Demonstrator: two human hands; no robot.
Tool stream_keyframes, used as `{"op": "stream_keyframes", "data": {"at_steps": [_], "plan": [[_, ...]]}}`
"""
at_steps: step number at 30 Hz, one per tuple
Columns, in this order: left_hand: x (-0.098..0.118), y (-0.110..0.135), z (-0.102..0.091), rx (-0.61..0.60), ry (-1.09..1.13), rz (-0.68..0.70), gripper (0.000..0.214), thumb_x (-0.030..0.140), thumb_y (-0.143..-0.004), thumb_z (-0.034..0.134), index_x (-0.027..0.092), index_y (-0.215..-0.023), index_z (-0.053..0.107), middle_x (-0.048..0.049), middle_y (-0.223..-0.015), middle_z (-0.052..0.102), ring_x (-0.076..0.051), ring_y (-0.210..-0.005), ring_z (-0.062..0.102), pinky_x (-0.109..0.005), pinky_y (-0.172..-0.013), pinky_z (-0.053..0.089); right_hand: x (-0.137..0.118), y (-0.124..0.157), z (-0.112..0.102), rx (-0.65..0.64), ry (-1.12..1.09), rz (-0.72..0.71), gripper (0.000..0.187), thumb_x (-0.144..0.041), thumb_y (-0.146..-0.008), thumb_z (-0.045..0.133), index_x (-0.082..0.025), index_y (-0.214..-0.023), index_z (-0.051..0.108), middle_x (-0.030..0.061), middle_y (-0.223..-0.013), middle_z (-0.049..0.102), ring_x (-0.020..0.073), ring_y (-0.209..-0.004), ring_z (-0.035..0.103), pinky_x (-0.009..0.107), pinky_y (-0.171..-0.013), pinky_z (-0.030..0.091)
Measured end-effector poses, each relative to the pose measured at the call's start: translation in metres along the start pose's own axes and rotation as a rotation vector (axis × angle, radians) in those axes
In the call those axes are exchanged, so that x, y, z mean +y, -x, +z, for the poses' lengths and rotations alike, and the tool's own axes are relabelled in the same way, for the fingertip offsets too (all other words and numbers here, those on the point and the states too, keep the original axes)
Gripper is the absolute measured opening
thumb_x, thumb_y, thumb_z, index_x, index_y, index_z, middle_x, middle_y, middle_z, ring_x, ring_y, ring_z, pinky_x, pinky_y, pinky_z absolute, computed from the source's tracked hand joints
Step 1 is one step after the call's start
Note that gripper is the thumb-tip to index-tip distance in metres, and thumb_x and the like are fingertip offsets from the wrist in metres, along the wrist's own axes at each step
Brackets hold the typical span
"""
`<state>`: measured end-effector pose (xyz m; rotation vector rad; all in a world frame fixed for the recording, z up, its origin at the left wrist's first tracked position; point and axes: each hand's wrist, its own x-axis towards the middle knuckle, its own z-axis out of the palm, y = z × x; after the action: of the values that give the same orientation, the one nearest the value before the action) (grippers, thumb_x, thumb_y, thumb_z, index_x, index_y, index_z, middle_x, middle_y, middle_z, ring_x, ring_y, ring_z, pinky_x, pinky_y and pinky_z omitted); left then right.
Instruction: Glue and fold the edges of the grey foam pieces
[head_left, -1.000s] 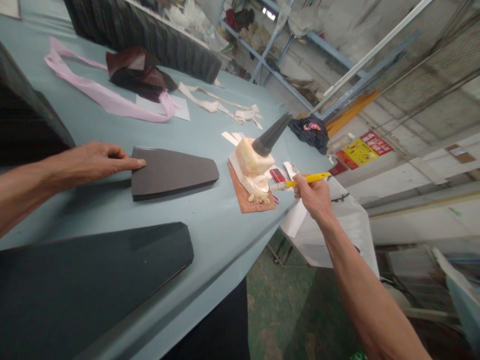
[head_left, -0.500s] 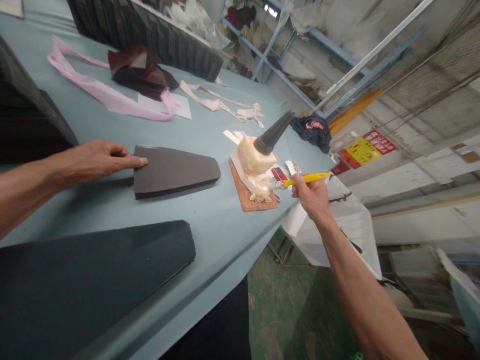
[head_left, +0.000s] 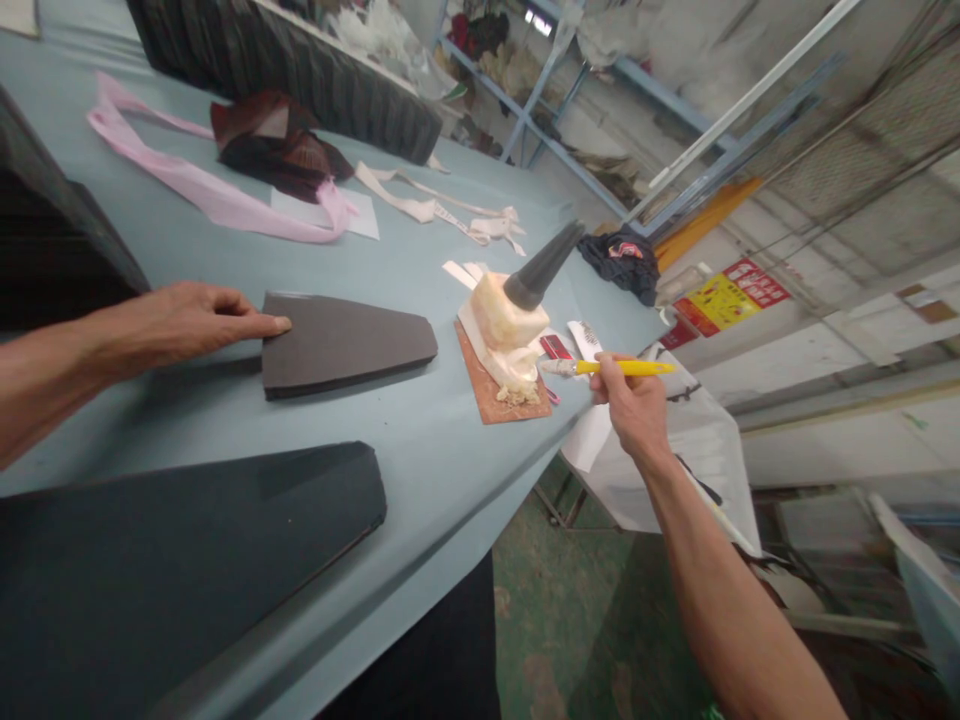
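Note:
My left hand (head_left: 199,315) grips the near-left end of a dark grey tapered panel (head_left: 345,345), thumb on top, other fingers partly hidden. The panel lies on the blue-green table cover (head_left: 427,420). In my right hand (head_left: 637,410) is a brush (head_left: 626,368) with a yellow handle, held level, its whitish bristles pointing left. They are just right of a glue-smeared cream container (head_left: 510,315), apart from it. A black cone (head_left: 547,265) slants up from that container. Underneath is a brown board (head_left: 487,400) with crusty lumps on it.
A larger dark panel (head_left: 187,560) lies at the near left. Stacked black pieces (head_left: 285,70) stand along the back. Pink fabric strip (head_left: 180,190), dark cloth (head_left: 277,145) and pale tape (head_left: 405,200) are spread behind. A red box (head_left: 555,347) sits by the glue container.
My right hand has drawn the brush a little to the right, away from the glue container. My left hand stays on the panel; the view has shifted slightly.

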<state>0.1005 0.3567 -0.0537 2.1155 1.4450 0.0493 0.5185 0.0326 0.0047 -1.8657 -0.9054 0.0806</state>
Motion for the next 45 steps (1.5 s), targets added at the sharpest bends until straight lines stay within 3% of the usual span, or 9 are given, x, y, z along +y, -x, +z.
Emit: {"op": "stream_keyframes", "data": {"at_steps": [6, 14, 24, 33, 40, 45], "plan": [[-0.004, -0.003, 0.002, 0.003, 0.004, 0.025, 0.08, 0.093, -0.064, 0.053, 0.022, -0.094, 0.073, -0.0089, -0.092, 0.075, -0.031, -0.091, 0.067, -0.035, -0.078, 0.044, 0.003, 0.002, 0.001, -0.063, -0.084, 0.036, 0.063, -0.078, -0.076, 0.081, -0.021, -0.099, 0.069, -0.0037, -0.07, 0.064, 0.0099, -0.054, 0.052, 0.027, -0.053, 0.051], [0.0, -0.002, 0.002, 0.021, 0.017, 0.008, 0.08, 0.091, -0.064, 0.053, 0.021, -0.096, 0.074, -0.0085, -0.092, 0.076, -0.031, -0.093, 0.067, -0.034, -0.077, 0.044, 0.005, 0.003, -0.001, -0.09, -0.099, 0.06, 0.058, -0.076, -0.074, 0.085, -0.022, -0.078, 0.064, -0.0071, -0.059, 0.049, 0.008, -0.051, 0.042, 0.026, -0.051, 0.05], [0.006, 0.005, 0.001, 0.008, 0.018, -0.001, 0.082, 0.091, -0.06, 0.05, 0.021, -0.096, 0.074, -0.0087, -0.092, 0.076, -0.032, -0.095, 0.068, -0.035, -0.079, 0.045, 0.017, -0.007, 0.015, -0.017, -0.063, 0.071, 0.057, -0.073, -0.078, 0.081, -0.018, -0.09, 0.069, -0.005, -0.063, 0.058, 0.0089, -0.05, 0.05, 0.025, -0.05, 0.051], [0.003, 0.003, 0.001, 0.003, 0.034, 0.018, 0.077, 0.09, -0.065, 0.054, 0.021, -0.093, 0.073, -0.0059, -0.089, 0.075, -0.029, -0.092, 0.066, -0.032, -0.077, 0.043, 0.024, -0.01, -0.014, 0.011, 0.044, 0.079, 0.052, -0.065, -0.074, 0.085, -0.016, -0.083, 0.071, -0.0042, -0.06, 0.058, 0.0104, -0.053, 0.055, 0.026, -0.052, 0.053], [-0.001, 0.001, 0.002, 0.014, 0.019, 0.007, 0.075, 0.088, -0.069, 0.053, 0.021, -0.096, 0.073, -0.0057, -0.091, 0.075, -0.028, -0.092, 0.066, -0.031, -0.076, 0.042, 0.016, -0.011, 0.004, -0.069, 0.054, 0.033, 0.053, -0.068, -0.078, 0.08, -0.018, -0.088, 0.071, -0.004, -0.063, 0.059, 0.0112, -0.056, 0.055, 0.027, -0.057, 0.055], [-0.001, 0.001, 0.003, 0.003, 0.022, 0.015, 0.076, 0.088, -0.069, 0.053, 0.021, -0.097, 0.074, -0.0059, -0.093, 0.075, -0.028, -0.093, 0.067, -0.032, -0.078, 0.044, 0.016, -0.013, -0.007, -0.087, 0.114, 0.072, 0.051, -0.063, -0.072, 0.087, -0.015, -0.085, 0.074, -0.0014, -0.062, 0.061, 0.0127, -0.057, 0.057, 0.026, -0.053, 0.053]]}}
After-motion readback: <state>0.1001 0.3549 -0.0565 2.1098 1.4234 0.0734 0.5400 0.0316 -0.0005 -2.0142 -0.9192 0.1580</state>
